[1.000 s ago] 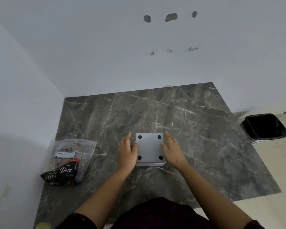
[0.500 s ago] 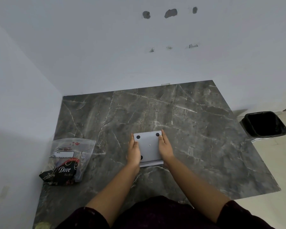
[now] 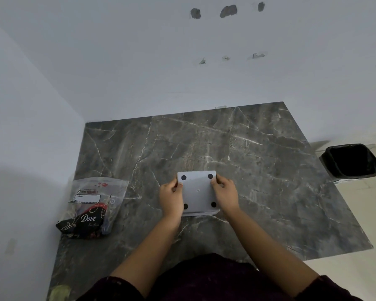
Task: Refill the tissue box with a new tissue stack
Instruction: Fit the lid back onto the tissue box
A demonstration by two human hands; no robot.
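Here, the upturned grey tissue box (four black feet showing) is gripped between left hand and right hand.

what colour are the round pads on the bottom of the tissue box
Black: four small round pads, one near each corner of the square light grey tissue box base, seen in the head view.

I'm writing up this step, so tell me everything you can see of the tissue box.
The tissue box is a pale grey square, smooth like plastic, lying upside down on the dark marble table, so its base faces up with four round black feet at the corners. The left hand and right hand grip opposite sides. A thin lower edge shows along the near side. Its opening is hidden.
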